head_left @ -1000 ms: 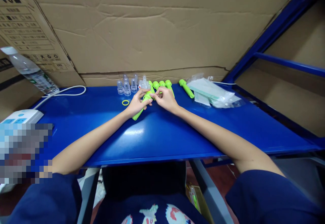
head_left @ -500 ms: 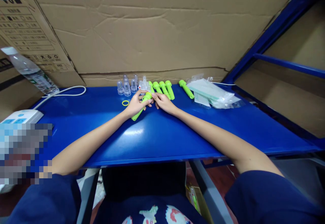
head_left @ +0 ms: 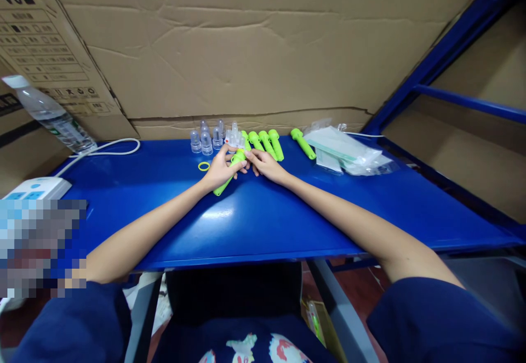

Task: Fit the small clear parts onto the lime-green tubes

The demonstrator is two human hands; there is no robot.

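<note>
My left hand (head_left: 221, 170) is closed around a lime-green flashlight body (head_left: 224, 186), its narrow end tilted down toward me. At its wide upper end shows a yellowish rim, and the fingertips of my right hand (head_left: 265, 164) pinch there; whether they grip a separate ring I cannot tell. Just left of my left hand lies a thin yellow ring (head_left: 204, 166). Behind the hands stand several clear plastic caps (head_left: 206, 142) and a few smaller clear pieces (head_left: 234, 132). More green flashlight bodies (head_left: 274, 143) lie in a row beyond my right hand.
Another green body (head_left: 303, 143) lies apart on the blue table (head_left: 263, 220), beside clear plastic bags (head_left: 349, 152). At left are a water bottle (head_left: 53, 116), a white power strip (head_left: 41, 190) and its cable. Cardboard (head_left: 255, 67) walls the back; a blue metal frame (head_left: 468, 105) rises at right.
Both hands keep their hold on the green flashlight body, with hardly any finger movement. The whole view has shifted very slightly.
</note>
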